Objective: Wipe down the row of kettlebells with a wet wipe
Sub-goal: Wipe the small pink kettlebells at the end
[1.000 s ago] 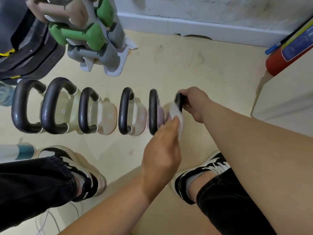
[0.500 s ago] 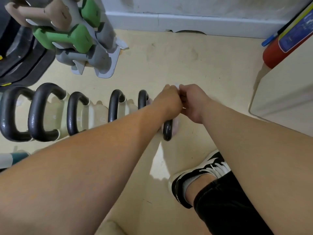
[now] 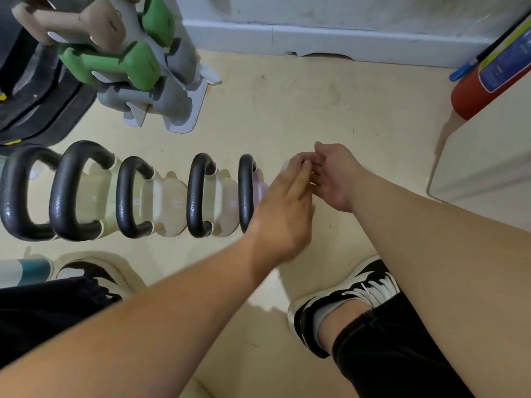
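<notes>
A row of kettlebells [image 3: 201, 196] with black handles and pale bodies stands on the beige floor, running left to right. Both hands meet at its right end. My left hand [image 3: 284, 208] reaches over the last kettlebell and hides it. Its fingertips pinch a white wet wipe [image 3: 286, 165], of which only a small corner shows. My right hand [image 3: 336, 176] sits just right of it, palm turned left. Its fingers are loosely spread and touch the left fingertips, and I see nothing held in it.
A grey rack of green and tan dumbbells [image 3: 123, 61] stands behind the row, with black weight plates [image 3: 34, 90] to its left. A red fire extinguisher [image 3: 482, 84] and a white cabinet [image 3: 488, 156] lie to the right. My shoes [image 3: 353, 291] are planted in front of the row.
My right hand has let go of the last kettlebell's handle and spread its fingers. The left hand with the wipe has come off the handle, and both hands now touch at the fingertips.
</notes>
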`<action>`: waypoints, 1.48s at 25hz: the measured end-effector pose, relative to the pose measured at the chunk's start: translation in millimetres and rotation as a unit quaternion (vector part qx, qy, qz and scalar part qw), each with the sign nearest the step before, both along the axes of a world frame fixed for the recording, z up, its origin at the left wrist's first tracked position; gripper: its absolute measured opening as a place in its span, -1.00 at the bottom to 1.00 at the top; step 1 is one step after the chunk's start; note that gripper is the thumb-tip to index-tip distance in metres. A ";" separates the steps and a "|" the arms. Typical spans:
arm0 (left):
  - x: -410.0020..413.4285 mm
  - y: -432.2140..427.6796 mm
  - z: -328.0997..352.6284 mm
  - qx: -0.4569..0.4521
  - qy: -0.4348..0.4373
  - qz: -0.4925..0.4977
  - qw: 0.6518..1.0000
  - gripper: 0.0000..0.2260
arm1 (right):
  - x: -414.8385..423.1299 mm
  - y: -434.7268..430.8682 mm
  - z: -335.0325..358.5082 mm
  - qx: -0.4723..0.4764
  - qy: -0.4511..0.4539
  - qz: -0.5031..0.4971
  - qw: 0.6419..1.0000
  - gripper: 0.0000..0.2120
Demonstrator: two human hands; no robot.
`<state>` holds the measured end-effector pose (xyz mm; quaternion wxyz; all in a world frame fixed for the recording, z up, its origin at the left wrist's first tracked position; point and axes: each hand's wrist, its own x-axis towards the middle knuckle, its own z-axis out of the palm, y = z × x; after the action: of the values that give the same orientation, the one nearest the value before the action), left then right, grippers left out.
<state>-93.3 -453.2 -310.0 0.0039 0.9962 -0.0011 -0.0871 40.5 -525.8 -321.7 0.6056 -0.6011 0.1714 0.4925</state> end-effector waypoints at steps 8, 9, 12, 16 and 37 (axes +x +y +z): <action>2.1 -6.9 -15.4 -0.111 -0.005 0.129 0.985 -0.53 | -5.2 7.2 5.8 -0.029 -0.002 -0.075 0.997 -0.58; -22.2 -14.5 -15.1 -0.133 -0.026 0.103 0.985 -0.52 | -5.1 8.3 6.3 -0.043 -0.011 -0.072 0.996 -0.60; -63.9 -24.9 -12.2 -0.080 -0.006 -0.013 0.997 -0.39 | -8.9 8.7 9.9 -0.079 -0.032 -0.055 0.995 -0.64; -21.2 -13.9 2.9 -0.060 0.049 -0.012 0.997 -0.51 | -11.7 3.9 13.5 -0.149 -0.064 -0.074 0.984 -0.68; -60.8 41.4 14.3 -0.238 -0.157 0.148 0.947 -0.69 | -24.2 77.5 34.6 -0.249 -0.135 0.160 0.946 -0.82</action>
<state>-154.2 -411.8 -295.7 0.2539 0.9562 0.1250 0.0751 16.4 -448.4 -287.2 0.3675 -0.8131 0.1070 0.4386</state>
